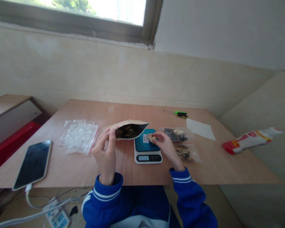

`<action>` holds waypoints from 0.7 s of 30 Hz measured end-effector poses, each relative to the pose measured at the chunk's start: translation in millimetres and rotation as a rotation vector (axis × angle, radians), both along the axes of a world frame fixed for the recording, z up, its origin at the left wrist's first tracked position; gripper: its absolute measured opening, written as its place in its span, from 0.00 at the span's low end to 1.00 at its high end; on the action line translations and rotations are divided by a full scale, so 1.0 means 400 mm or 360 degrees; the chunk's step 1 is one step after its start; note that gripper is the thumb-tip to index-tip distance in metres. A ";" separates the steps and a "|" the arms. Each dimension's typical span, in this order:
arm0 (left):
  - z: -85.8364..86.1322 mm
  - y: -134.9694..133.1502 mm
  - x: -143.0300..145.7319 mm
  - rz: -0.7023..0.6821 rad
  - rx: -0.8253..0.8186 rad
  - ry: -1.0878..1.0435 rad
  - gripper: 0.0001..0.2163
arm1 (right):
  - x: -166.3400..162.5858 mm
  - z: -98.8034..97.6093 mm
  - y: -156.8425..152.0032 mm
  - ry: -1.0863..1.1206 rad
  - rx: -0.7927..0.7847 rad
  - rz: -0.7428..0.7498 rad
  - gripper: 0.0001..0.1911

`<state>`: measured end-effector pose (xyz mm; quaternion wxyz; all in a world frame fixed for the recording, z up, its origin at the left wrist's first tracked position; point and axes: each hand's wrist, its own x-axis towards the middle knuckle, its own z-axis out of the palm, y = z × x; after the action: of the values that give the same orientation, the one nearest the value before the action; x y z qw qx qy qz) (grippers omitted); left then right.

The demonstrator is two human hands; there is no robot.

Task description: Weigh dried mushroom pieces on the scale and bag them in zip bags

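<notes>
My left hand [106,148] grips the edge of a tan paper pouch [129,128] and holds it open on its side, dark and brown pieces showing inside. My right hand [165,146] pinches a small tan piece [149,137] just right of the pouch mouth, above a small kitchen scale [147,151] with a teal top and a lit display. Beside my right hand, clear bags of dark dried pieces [180,142] lie on the wooden table [85,171].
A stack of empty clear zip bags [79,136] lies to the left, and a phone [33,164] on a charging cable sits near the left edge. A green screwdriver [180,114] and white paper [200,128] lie at the back right. A red-and-white packet [250,140] rests off the table's right side.
</notes>
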<state>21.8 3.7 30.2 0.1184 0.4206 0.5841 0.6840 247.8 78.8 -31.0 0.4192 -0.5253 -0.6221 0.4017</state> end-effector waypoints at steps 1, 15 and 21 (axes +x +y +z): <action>0.000 -0.001 0.000 0.0006 0.0004 -0.0003 0.11 | -0.006 -0.010 0.011 -0.0100 0.0059 0.0007 0.13; -0.019 -0.016 0.023 0.0041 0.0049 0.0168 0.10 | -0.095 0.299 -0.113 -0.0211 0.0798 0.0710 0.14; -0.047 -0.028 0.041 0.0023 0.0041 0.0350 0.09 | -0.192 0.296 -0.065 -0.1021 0.0750 0.1294 0.24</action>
<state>38.0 -7.7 11.5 0.0433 0.4903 0.5876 0.6422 171.1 52.9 87.2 0.1269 -0.2316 -0.9432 0.2014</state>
